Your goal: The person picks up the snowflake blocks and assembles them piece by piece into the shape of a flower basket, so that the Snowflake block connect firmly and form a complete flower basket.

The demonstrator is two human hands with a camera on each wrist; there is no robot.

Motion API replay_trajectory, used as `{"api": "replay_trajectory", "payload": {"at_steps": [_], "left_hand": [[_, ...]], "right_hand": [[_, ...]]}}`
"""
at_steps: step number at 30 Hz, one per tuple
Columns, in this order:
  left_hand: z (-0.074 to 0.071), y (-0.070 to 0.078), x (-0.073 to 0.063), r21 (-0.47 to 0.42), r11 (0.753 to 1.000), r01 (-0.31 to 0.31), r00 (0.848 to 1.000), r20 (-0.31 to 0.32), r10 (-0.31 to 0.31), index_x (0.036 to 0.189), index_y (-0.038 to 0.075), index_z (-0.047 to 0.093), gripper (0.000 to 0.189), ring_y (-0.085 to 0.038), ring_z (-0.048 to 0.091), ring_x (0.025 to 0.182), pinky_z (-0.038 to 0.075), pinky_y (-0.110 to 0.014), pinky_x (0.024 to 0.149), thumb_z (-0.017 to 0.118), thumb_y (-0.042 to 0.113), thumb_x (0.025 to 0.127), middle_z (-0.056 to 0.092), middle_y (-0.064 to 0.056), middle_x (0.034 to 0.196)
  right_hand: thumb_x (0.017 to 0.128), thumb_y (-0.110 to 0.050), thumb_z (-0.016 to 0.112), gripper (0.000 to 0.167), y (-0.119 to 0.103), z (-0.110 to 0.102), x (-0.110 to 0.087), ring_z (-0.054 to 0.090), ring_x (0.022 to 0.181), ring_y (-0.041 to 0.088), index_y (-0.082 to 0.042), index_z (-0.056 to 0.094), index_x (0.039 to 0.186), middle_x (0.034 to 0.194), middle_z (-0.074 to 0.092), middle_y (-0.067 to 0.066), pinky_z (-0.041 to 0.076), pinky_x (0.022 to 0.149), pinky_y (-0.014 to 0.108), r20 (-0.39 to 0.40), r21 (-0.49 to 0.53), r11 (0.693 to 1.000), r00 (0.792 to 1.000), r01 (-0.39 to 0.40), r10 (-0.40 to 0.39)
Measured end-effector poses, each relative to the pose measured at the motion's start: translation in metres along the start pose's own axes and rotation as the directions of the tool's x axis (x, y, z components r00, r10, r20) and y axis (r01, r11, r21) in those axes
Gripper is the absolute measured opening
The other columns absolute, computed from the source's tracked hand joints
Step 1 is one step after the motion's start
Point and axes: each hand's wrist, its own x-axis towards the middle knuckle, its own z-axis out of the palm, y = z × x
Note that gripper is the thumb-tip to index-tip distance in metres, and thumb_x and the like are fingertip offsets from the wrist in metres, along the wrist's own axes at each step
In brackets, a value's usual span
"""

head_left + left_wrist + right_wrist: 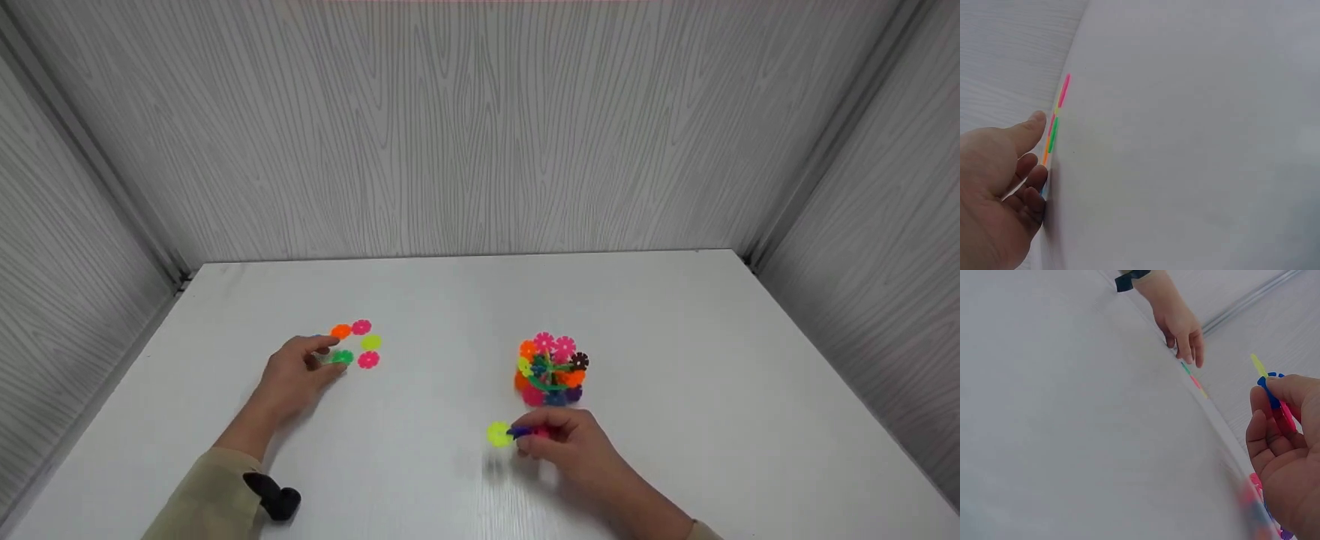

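My right hand (pixel 566 442) pinches a small chain of joined plastic snowflake discs: a yellow disc (pixel 499 434) sticks out to the left, a blue disc (pixel 1272 391) sits at the fingertips, and a pink disc (pixel 1287 417) is partly hidden by the fingers. Over at the left, my left hand (pixel 298 375) reaches down to loose flat discs, its thumb and forefinger apart around a green disc (pixel 343 357). In the left wrist view, no disc shows between the left hand's (pixel 1008 174) thumb and fingers.
Near the green disc lie an orange disc (pixel 341 331), a pink disc (pixel 361 327) and a yellow disc (pixel 371 343). A round multicoloured cluster of joined discs (pixel 551 371) stands just beyond the right hand. Grey wood-grain panels (pixel 480 135) enclose the white table (pixel 450 300).
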Motion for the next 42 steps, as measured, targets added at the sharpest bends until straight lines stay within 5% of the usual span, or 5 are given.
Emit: {"api": "replay_trajectory", "payload": {"at_steps": [8, 13, 22, 31, 42], "left_hand": [[0.001, 0.004, 0.006, 0.085, 0.995, -0.055, 0.998, 0.017, 0.054, 0.140, 0.002, 0.065, 0.041, -0.042, 0.051, 0.128, 0.047, -0.056, 0.112, 0.071, 0.020, 0.103, 0.051, -0.023, 0.141], [0.005, 0.007, -0.004, 0.052, 0.998, -0.047, 0.999, -0.003, 0.047, 0.134, 0.005, 0.061, 0.035, -0.036, 0.055, 0.117, 0.052, -0.048, 0.102, 0.071, 0.019, 0.103, 0.060, -0.018, 0.129], [0.049, 0.056, -0.046, -0.236, 0.971, -0.040, 0.998, 0.045, 0.052, 0.138, 0.014, 0.070, 0.036, -0.022, 0.069, 0.090, 0.059, -0.025, 0.078, 0.071, 0.011, 0.102, 0.069, -0.005, 0.108], [0.106, 0.113, -0.088, -0.390, 0.884, -0.259, 0.921, 0.177, 0.348, 0.125, 0.010, 0.075, 0.024, -0.017, 0.075, 0.089, 0.060, -0.024, 0.083, 0.075, 0.016, 0.101, 0.076, 0.004, 0.105], [0.120, 0.120, -0.096, -0.438, 0.849, -0.296, 0.912, 0.135, 0.388, 0.113, 0.013, 0.081, 0.017, -0.017, 0.075, 0.086, 0.060, -0.025, 0.085, 0.080, 0.020, 0.098, 0.079, 0.008, 0.103]], "right_hand": [[0.098, -0.014, 0.078, 0.019, -0.001, 0.001, 0.000, 0.070, 0.096, 0.025, -0.008, 0.079, 0.116, 0.109, 0.077, 0.014, 0.059, 0.085, 0.027, 0.011, 0.003, 1.000, 1.000, 0.008, -0.008], [0.098, -0.015, 0.078, 0.017, 0.000, 0.001, 0.001, 0.071, 0.096, 0.025, -0.009, 0.079, 0.114, 0.108, 0.077, 0.013, 0.059, 0.085, 0.027, 0.000, -0.006, 1.000, 1.000, -0.002, 0.002], [0.098, -0.010, 0.077, 0.015, 0.002, -0.001, 0.002, 0.073, 0.091, 0.023, -0.003, 0.078, 0.111, 0.104, 0.078, 0.015, 0.060, 0.084, 0.027, -0.005, 0.000, 0.999, 0.999, 0.042, -0.042], [0.098, -0.017, 0.078, 0.015, -0.001, 0.003, -0.001, 0.072, 0.094, 0.026, -0.007, 0.079, 0.110, 0.106, 0.077, 0.015, 0.060, 0.085, 0.029, -0.043, -0.004, 1.000, 0.999, 0.002, -0.002], [0.098, -0.022, 0.079, 0.014, 0.001, 0.002, 0.001, 0.072, 0.093, 0.028, -0.012, 0.081, 0.107, 0.105, 0.077, 0.015, 0.061, 0.086, 0.031, -0.048, -0.038, 0.999, 0.999, -0.004, 0.002]]}}
